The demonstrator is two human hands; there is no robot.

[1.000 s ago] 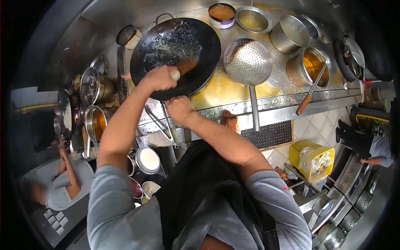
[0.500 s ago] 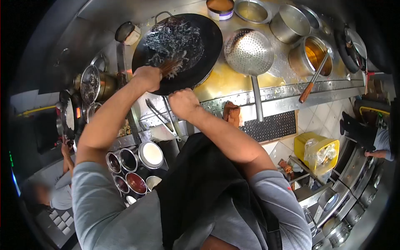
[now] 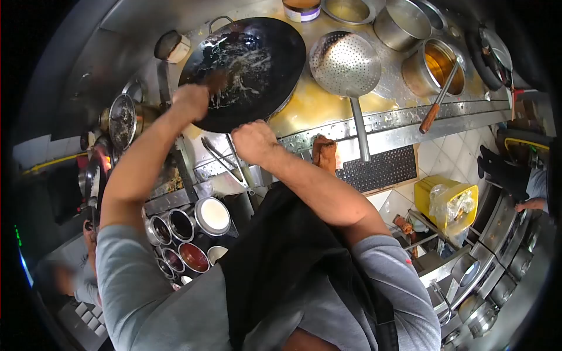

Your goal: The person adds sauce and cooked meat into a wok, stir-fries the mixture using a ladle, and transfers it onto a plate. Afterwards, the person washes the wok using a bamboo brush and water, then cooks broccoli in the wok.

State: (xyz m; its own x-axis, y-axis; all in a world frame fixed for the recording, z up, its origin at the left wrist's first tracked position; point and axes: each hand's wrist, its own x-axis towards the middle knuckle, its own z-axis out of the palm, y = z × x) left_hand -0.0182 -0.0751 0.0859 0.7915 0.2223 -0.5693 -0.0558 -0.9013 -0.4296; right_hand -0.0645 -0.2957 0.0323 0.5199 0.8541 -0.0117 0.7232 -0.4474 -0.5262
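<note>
Brush stroke: since the earlier frame, our left hand [image 3: 191,103] and the brush [image 3: 218,81] have swung toward the left side of the wok [image 3: 263,73]; the bristles, which pointed right, now aim more toward its far side.
Brush: inside the wok's left half, blurred; its long axis slants away from us and to the right, bristle end leading.
Left hand: closed around the brush, over the wok's left rim, likely so that we can sweep across the bowl.
Right hand [image 3: 254,142]: curled shut at the wok's near rim, gripping there, probably to steady it against the strokes; we cannot tell whether the fingers hold the edge or a hidden handle.
Wok: its loop handle [image 3: 220,19] points away from us at the far-left rim; white streaks [image 3: 253,59] lie across the bowl.
Strainer [image 3: 345,63]: right of the wok on the counter [image 3: 307,108], handle toward us, presumably for easy grabbing.
Tongs [image 3: 239,178]: just on our side of the wok, hinged end toward us.
Ladle [image 3: 439,100]: well right of the wok, leaning in a pot [image 3: 411,76] of amber liquid, wooden grip outward, perhaps to keep it dry.
</note>
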